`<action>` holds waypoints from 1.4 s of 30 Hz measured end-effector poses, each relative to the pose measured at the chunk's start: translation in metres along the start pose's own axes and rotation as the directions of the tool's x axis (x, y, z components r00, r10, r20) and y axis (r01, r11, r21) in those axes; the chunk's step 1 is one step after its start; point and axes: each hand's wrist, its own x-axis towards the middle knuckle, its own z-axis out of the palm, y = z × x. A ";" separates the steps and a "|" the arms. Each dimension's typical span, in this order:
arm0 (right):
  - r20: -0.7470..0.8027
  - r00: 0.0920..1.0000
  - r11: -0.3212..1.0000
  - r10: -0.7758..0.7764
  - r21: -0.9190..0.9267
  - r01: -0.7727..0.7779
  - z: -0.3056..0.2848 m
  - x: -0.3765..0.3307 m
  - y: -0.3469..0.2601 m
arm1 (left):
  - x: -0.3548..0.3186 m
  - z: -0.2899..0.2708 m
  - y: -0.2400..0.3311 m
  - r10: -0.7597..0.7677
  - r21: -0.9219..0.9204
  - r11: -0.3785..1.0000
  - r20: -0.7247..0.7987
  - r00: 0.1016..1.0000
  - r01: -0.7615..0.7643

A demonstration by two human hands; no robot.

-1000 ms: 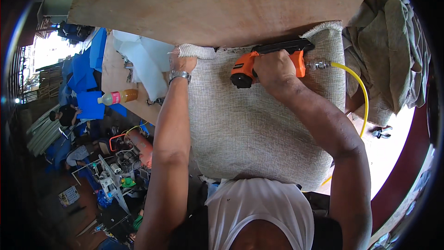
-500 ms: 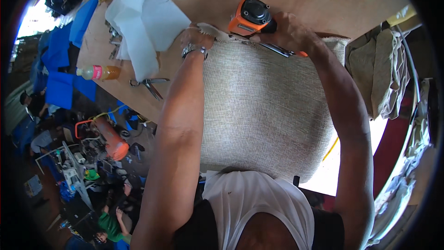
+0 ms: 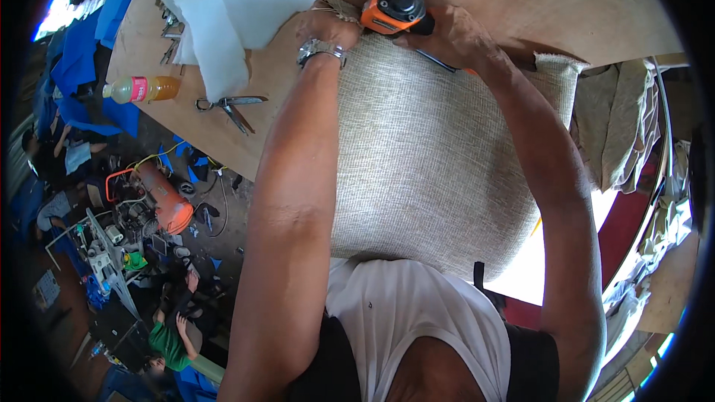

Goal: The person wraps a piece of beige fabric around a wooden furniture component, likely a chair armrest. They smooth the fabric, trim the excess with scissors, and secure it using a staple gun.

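My right hand (image 3: pixel 456 36) is wrapped round an orange and black staple gun (image 3: pixel 395 9), whose head points left along the far edge of a padded piece covered in beige woven fabric (image 3: pixel 432 149). At that piece's far left corner, my left hand (image 3: pixel 326 28) is closed on a bunched fold of the fabric, with a metal watch on the wrist. The gun's nose is close to this hand; its contact with the edge is hidden. The padded piece reaches from the table to my body.
On the wooden table (image 3: pixel 521 0) lie white padding sheets (image 3: pixel 261 0), scissors (image 3: pixel 231 106) and a bottle of yellowish liquid (image 3: pixel 145 89). Folded beige fabric (image 3: pixel 618 119) is at the right. Down left on the floor are an orange air compressor (image 3: pixel 162 197) and a person in green (image 3: pixel 173 342).
My right hand and the staple gun have shifted slightly left and farther away. My left hand has closed in beside the gun with the fabric fold. The view has also shifted a little.
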 end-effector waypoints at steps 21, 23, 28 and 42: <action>0.010 1.000 0.999 -0.018 0.035 0.017 -0.007 -0.006 0.006 | -0.036 0.012 -0.036 0.491 -0.254 0.675 -0.547 0.678 -0.693; -0.058 0.997 0.999 -0.045 -0.001 0.045 -0.017 -0.013 0.007 | -0.031 0.003 -0.032 0.560 -0.148 0.708 -0.477 0.677 -0.690; 0.006 0.995 0.994 0.096 -0.051 -0.095 -0.050 -0.039 0.004 | -0.031 0.003 -0.022 0.571 0.018 0.786 -0.405 0.714 -0.619; -0.033 0.998 0.994 -0.062 0.083 0.065 -0.010 -0.029 0.007 | -0.003 0.016 -0.025 0.267 -0.199 0.889 -0.506 0.820 -0.412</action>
